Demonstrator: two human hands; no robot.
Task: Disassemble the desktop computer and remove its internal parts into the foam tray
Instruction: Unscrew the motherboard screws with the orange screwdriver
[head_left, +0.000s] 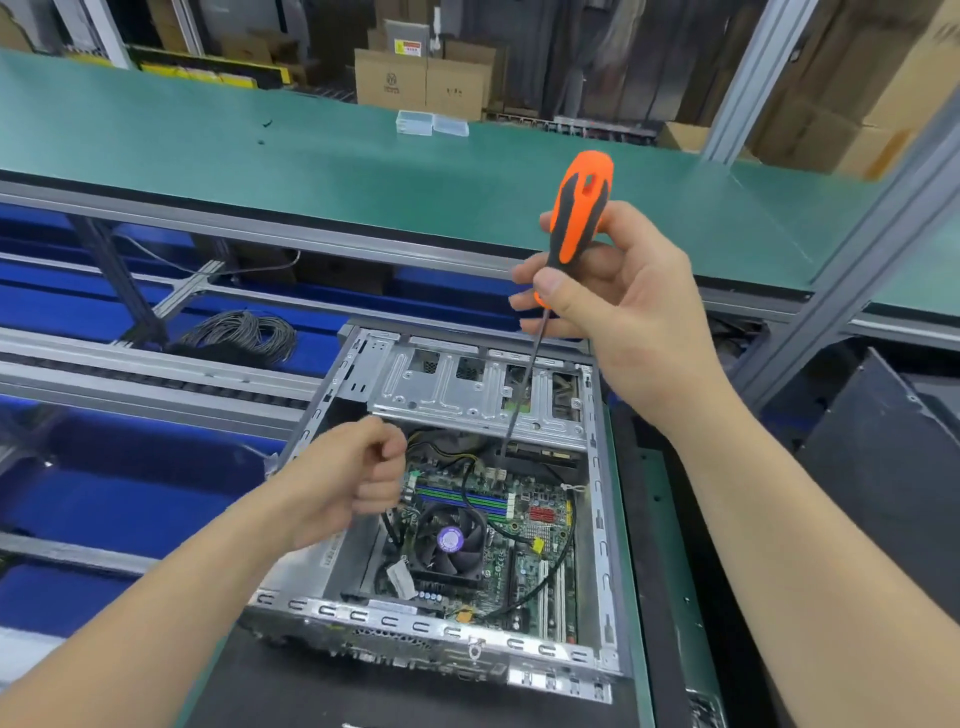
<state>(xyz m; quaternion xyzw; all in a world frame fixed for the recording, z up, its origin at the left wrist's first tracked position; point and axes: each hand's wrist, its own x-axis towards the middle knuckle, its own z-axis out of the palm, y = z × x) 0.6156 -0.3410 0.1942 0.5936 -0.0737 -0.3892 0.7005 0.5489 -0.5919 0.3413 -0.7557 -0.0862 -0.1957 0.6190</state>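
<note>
A: Item 1, desktop computer (597, 467): open case, side panel off, lying flat at bottom centre on a dark mat (363, 691). We log a motherboard (524, 525) inside, a CPU fan (449, 540) with a purple hub sticker, and a silver drive cage (467, 395) across the far end.

B: Item 2, screwdriver (576, 218): orange and black handle, long thin shaft angled down into the case; its tip sits near the drive cage's edge, and we cannot tell what it touches.

A: Right hand (623, 306): closed around the handle's lower part, raised above the case.

B: Left hand (353, 478): curled into a loose fist over the case's left inner side. Whether it pinches a cable, we cannot tell.

A: Surroundings: a green bench top (311, 156) beyond, 2 clear plastic boxes (431, 123) on it, cardboard cartons (421, 80) behind, a coil of grey cable (244, 330) to the left.
</note>
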